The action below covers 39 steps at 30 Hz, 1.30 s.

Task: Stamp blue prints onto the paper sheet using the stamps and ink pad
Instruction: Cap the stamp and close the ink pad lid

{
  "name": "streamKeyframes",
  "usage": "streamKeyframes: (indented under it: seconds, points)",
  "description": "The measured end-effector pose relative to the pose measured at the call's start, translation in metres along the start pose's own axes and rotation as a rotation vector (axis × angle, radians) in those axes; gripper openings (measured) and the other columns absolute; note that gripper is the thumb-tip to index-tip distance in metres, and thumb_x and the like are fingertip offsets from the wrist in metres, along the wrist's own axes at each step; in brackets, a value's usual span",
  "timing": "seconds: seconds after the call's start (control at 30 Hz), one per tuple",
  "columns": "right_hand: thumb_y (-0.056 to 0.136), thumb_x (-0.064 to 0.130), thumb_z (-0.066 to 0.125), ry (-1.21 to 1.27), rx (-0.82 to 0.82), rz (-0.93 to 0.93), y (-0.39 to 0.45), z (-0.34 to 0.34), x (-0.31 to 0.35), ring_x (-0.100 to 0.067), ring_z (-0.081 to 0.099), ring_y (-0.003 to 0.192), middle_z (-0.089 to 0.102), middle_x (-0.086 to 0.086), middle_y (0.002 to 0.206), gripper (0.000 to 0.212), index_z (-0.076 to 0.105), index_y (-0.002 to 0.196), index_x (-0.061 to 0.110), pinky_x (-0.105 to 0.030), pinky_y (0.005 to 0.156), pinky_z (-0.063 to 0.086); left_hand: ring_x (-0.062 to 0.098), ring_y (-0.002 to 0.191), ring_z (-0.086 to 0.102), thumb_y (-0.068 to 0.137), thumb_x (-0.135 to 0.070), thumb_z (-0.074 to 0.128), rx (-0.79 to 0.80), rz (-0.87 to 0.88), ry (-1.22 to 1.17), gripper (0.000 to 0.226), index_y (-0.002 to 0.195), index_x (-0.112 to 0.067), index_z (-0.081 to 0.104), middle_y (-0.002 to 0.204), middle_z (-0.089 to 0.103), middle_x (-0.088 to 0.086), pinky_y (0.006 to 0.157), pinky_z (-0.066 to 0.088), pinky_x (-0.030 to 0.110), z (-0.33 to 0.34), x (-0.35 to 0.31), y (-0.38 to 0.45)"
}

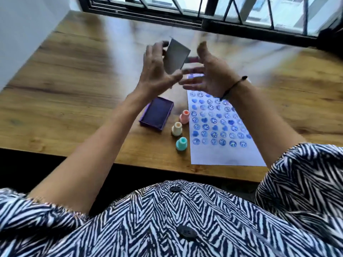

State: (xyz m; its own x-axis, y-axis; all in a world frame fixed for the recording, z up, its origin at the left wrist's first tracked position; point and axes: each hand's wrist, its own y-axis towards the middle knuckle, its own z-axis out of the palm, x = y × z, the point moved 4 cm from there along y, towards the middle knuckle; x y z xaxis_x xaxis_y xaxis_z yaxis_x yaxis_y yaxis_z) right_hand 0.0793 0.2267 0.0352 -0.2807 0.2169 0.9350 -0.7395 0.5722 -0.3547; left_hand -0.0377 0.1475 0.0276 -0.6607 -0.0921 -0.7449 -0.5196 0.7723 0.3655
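Stamps (181, 130): three upright, between pad and sheet.
Pad (157, 113): open, at 7 o'clock below left hand.
Left hand (157, 71): fingers pinch grey lid (176, 56).
Right hand (209, 75): fingers spread, blurred, empty.
Sheet (222, 130): nearly full of prints.

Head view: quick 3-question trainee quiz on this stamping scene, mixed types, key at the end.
1. True or false: the ink pad lies on the paper sheet.
2. How many stamps stand between pad and sheet? A) two B) three C) five
3. Which hand holds the grey lid?

Key
1. False: it sits on the table, left of the sheet.
2. B: pink stamp, cream stamp, teal stamp.
3. Left hand; the right hand is open.
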Motion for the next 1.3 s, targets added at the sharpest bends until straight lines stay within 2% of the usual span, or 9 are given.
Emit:
streamKeyframes:
  seconds: [0.07, 0.2, 0.37, 0.43, 0.5, 0.6, 0.67, 0.83, 1.3]
  points:
    - [0.087, 0.062, 0.026, 0.070, 0.155, 0.017, 0.003, 0.011, 0.001, -0.024, 0.066, 0.076, 0.055, -0.011, 0.094, 0.054, 0.054, 0.095, 0.016, -0.034, 0.074, 0.059, 0.026, 0.101, 0.049, 0.061, -0.038, 0.057, -0.039, 0.090, -0.031, 0.074, 0.123, 0.000, 0.041, 0.114, 0.047, 0.020, 0.086, 0.045, 0.028, -0.007, -0.009, -0.012]
    - [0.048, 0.058, 0.074, 0.129, 0.418, 0.026, 0.001, 0.029, -0.004, -0.025, 0.069, 0.079, 0.057, -0.013, 0.101, 0.072, 0.055, 0.104, 0.018, -0.036, 0.078, 0.059, 0.026, 0.101, 0.051, 0.066, -0.027, 0.063, -0.112, 0.160, -0.072, 0.069, 0.122, 0.006, 0.039, 0.111, 0.047, 0.019, 0.085, 0.048, 0.028, -0.021, -0.012, -0.033]
    - [0.053, 0.041, 0.080, 0.191, 0.668, 0.047, -0.013, 0.050, -0.002, -0.025, 0.060, 0.093, 0.058, -0.010, 0.108, 0.080, 0.045, 0.122, 0.017, -0.037, 0.094, 0.048, 0.029, 0.103, 0.051, 0.068, -0.021, 0.067, -0.133, 0.195, -0.125, 0.072, 0.123, 0.008, 0.031, 0.115, 0.046, 0.022, 0.089, 0.049, 0.037, -0.040, -0.016, -0.056]
    - [0.050, 0.025, 0.080, 0.085, 0.584, 0.010, -0.013, 0.057, 0.000, -0.022, 0.054, 0.086, 0.057, -0.008, 0.100, 0.063, 0.051, 0.105, 0.018, -0.031, 0.083, 0.046, 0.027, 0.107, 0.048, 0.070, -0.025, 0.068, -0.122, 0.138, -0.087, 0.078, 0.128, 0.007, 0.026, 0.120, 0.045, 0.022, 0.095, 0.044, 0.032, -0.045, -0.007, -0.069]
    - [0.052, 0.013, 0.074, -0.280, 0.372, -0.110, -0.012, 0.062, -0.002, -0.019, 0.046, 0.081, 0.050, -0.004, 0.090, 0.040, 0.052, 0.083, 0.026, -0.029, 0.072, 0.038, 0.027, 0.111, 0.044, 0.066, -0.034, 0.070, -0.075, 0.007, 0.002, 0.094, 0.136, 0.000, 0.017, 0.125, 0.042, 0.020, 0.098, 0.037, 0.031, -0.043, 0.008, -0.091]
    - [0.061, 0.012, 0.076, -0.812, 0.210, -0.197, -0.011, 0.068, -0.016, -0.020, 0.042, 0.090, 0.041, -0.001, 0.099, 0.038, 0.046, 0.070, 0.035, -0.026, 0.067, 0.036, 0.031, 0.114, 0.039, 0.058, -0.042, 0.077, 0.085, -0.203, 0.179, 0.119, 0.143, -0.013, -0.002, 0.127, 0.043, 0.016, 0.097, 0.038, 0.042, -0.028, 0.029, -0.127]
    - [0.064, 0.016, 0.076, -0.957, 0.201, -0.205, -0.012, 0.070, -0.028, -0.022, 0.042, 0.097, 0.037, 0.000, 0.109, 0.039, 0.043, 0.068, 0.038, -0.028, 0.075, 0.037, 0.034, 0.113, 0.037, 0.059, -0.045, 0.075, 0.138, -0.231, 0.255, 0.122, 0.142, -0.021, -0.011, 0.125, 0.044, 0.018, 0.096, 0.039, 0.049, -0.017, 0.032, -0.140]
    - [0.059, 0.025, 0.079, -1.105, 0.199, -0.228, -0.013, 0.072, -0.039, -0.030, 0.036, 0.120, 0.040, -0.009, 0.127, 0.039, 0.045, 0.074, 0.037, -0.045, 0.105, 0.034, 0.036, 0.111, 0.039, 0.068, -0.037, 0.071, 0.001, -0.264, 0.261, 0.107, 0.144, -0.012, -0.001, 0.122, 0.048, 0.022, 0.093, 0.039, 0.047, -0.013, 0.033, -0.132]
    - [0.059, 0.029, 0.080, -1.297, 0.167, -0.278, 0.005, 0.089, -0.047, -0.032, 0.028, 0.128, 0.026, -0.010, 0.143, 0.046, 0.053, 0.096, 0.023, -0.038, 0.106, 0.030, 0.033, 0.107, 0.041, 0.066, -0.028, 0.075, -0.050, -0.281, 0.134, 0.110, 0.143, -0.008, -0.001, 0.124, 0.049, 0.018, 0.095, 0.040, 0.042, -0.023, 0.050, -0.127]
